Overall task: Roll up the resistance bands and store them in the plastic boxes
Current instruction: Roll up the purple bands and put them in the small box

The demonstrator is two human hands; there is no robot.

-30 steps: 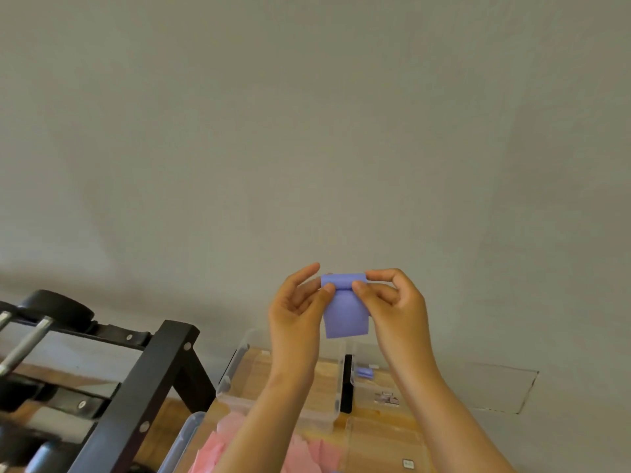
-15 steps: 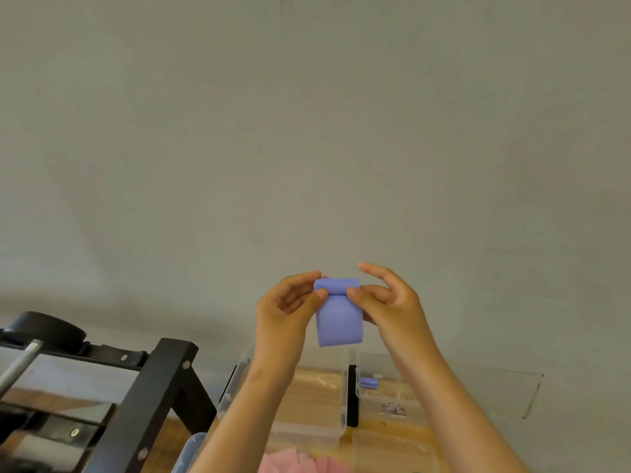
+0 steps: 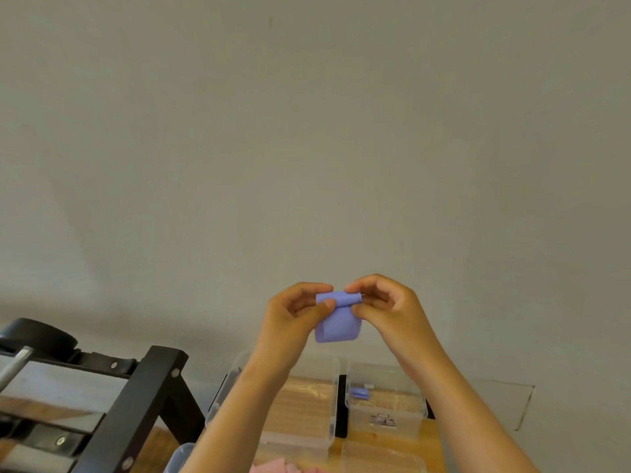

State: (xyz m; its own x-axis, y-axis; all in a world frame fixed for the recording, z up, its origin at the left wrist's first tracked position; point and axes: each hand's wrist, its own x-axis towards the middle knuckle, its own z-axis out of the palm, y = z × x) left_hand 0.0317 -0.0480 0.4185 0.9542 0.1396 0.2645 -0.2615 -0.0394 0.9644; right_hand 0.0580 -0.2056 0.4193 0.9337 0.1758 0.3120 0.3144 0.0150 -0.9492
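A purple resistance band [image 3: 338,322] hangs in the air in front of the wall, its top edge rolled into a short tube and a flap hanging below. My left hand [image 3: 293,314] pinches the roll's left end with thumb and fingers. My right hand [image 3: 386,302] pinches its right end. Below stand two clear plastic boxes on a wooden table: the left box [image 3: 333,397] shows only its bare bottom, and the right box [image 3: 418,409] holds a small rolled purple band [image 3: 359,393]. Pink bands [image 3: 276,468] peek in at the bottom edge.
A black metal rack [image 3: 136,407] with dumbbells [image 3: 34,336] stands at the lower left. A plain grey wall [image 3: 307,148] fills most of the view. A clear lid [image 3: 379,457] and another box corner [image 3: 179,455] lie at the bottom edge.
The hanging flap of the purple band has grown shorter and the roll at the top thicker. Both hands have turned the roll and curled tighter around its ends. The view has tilted slightly.
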